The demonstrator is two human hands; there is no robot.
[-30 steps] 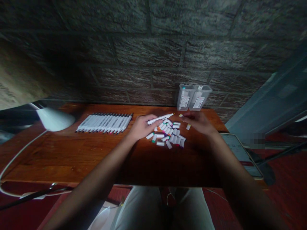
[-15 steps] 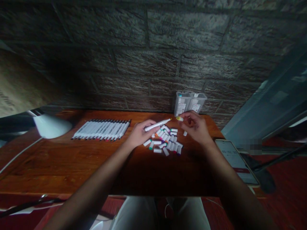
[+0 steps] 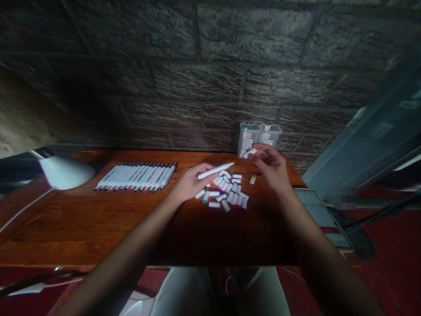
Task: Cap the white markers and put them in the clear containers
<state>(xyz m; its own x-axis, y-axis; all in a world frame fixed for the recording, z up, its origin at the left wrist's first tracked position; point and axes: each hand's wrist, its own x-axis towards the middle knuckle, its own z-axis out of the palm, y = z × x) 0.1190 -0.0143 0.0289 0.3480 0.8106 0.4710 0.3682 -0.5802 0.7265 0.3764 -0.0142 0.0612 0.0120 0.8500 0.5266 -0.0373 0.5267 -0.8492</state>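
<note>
My left hand [image 3: 189,182] is closed round a white marker [image 3: 215,170] whose yellow tip is bare and points right. My right hand [image 3: 271,166] pinches a small white cap with a yellow end [image 3: 250,152] just right of that tip, a short gap apart. Below both hands lies a heap of loose marker caps [image 3: 225,193] on the wooden table [image 3: 98,219]. One more cap [image 3: 252,179] lies alone beside my right hand.
A row of several capped markers [image 3: 134,176] lies at the left of the table. A clear plastic marker box [image 3: 258,138] stands against the brick wall. A white lamp [image 3: 64,171] is at the far left, a phone [image 3: 320,215] at the right edge.
My right hand has lifted the yellow cap off the table, up and towards the box. The left hand has kept the marker nearly still. The camera has tilted a little.
</note>
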